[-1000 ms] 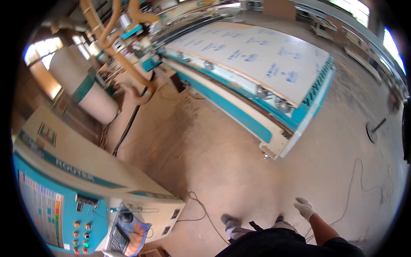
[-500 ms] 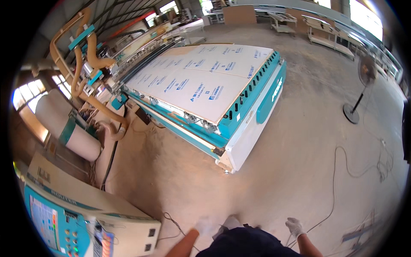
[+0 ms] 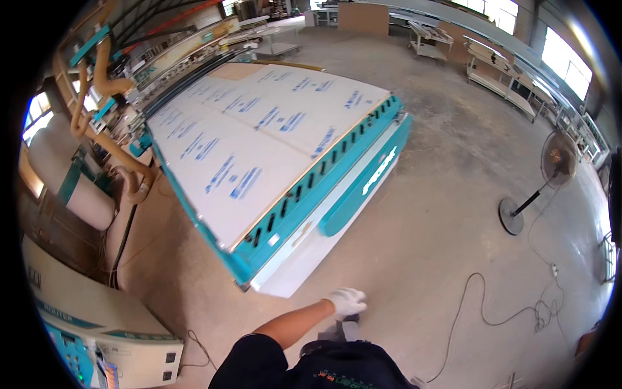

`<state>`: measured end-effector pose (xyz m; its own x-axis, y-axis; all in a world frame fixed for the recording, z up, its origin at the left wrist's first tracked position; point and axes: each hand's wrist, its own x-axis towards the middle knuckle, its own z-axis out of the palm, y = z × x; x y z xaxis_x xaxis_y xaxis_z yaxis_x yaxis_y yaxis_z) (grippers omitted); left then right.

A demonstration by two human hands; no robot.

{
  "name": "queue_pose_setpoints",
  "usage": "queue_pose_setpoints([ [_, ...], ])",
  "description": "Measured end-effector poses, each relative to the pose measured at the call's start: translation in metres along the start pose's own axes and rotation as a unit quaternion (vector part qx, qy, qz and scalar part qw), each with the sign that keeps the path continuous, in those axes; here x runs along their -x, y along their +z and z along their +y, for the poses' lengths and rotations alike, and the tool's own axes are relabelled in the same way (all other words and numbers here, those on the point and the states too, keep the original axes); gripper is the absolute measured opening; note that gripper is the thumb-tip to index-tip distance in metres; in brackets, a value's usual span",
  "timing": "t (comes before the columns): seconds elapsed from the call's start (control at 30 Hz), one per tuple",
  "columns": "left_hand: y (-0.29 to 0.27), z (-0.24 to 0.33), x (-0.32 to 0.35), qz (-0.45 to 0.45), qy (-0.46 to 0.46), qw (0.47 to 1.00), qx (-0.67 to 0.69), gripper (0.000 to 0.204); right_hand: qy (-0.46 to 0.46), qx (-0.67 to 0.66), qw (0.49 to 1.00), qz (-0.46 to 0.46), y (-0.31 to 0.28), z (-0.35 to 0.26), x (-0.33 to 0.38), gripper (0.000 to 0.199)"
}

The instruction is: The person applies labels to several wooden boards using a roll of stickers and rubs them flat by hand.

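My left hand (image 3: 348, 302), in a white glove, hangs in front of my body above the floor. Its fingers look loosely curled in, and I see nothing held in them. The nearest thing is the white and teal end of a large flat-bed machine (image 3: 285, 279). On the machine's bed lies a big pale sheet (image 3: 259, 129) printed with blue marks, apart from my hand. Only a small bit of my right hand (image 3: 418, 382) shows at the lower edge beside my dark shirt; its fingers are hidden.
A beige control cabinet (image 3: 123, 350) stands at lower left. Beyond it are a dust-collector bag (image 3: 91, 204) and brown hoses (image 3: 123, 159). A cable (image 3: 463, 292) trails over the floor at right, near a standing fan (image 3: 557, 159). Carts (image 3: 499, 78) stand farther back.
My view has shifted closer to the machine's near end, and the control cabinet has slid toward the lower left. My left hand has swung forward; my right hand has dropped mostly out of view.
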<state>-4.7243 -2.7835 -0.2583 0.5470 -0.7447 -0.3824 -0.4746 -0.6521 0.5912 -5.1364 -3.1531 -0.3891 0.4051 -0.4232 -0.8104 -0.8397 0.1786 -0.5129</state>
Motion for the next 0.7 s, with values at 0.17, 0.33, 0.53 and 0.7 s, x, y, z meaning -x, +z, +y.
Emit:
queue_pose_setpoints([
  [0.17, -0.116, 0.144, -0.166, -0.037, 0.114, 0.993, 0.024, 0.044, 0.073, -0.028, 0.997, 0.026, -0.037, -0.104, -0.051, 0.032],
  [0.33, -0.216, 0.145, -0.321, -0.045, 0.086, 0.995, 0.02, 0.044, 0.067, -0.028, 0.997, -0.016, -0.056, -0.23, -0.164, 0.029],
  [0.53, -0.192, -0.034, -0.375, -0.012, -0.307, 0.947, 0.091, 0.058, 0.046, 0.041, 0.994, -0.094, -0.112, -0.429, -0.328, 0.026],
  [0.7, -0.249, -0.112, -0.504, 0.043, -0.348, 0.933, 0.079, 0.048, -0.118, -0.242, 0.917, -0.296, -0.385, -0.669, -0.638, 0.018],
])
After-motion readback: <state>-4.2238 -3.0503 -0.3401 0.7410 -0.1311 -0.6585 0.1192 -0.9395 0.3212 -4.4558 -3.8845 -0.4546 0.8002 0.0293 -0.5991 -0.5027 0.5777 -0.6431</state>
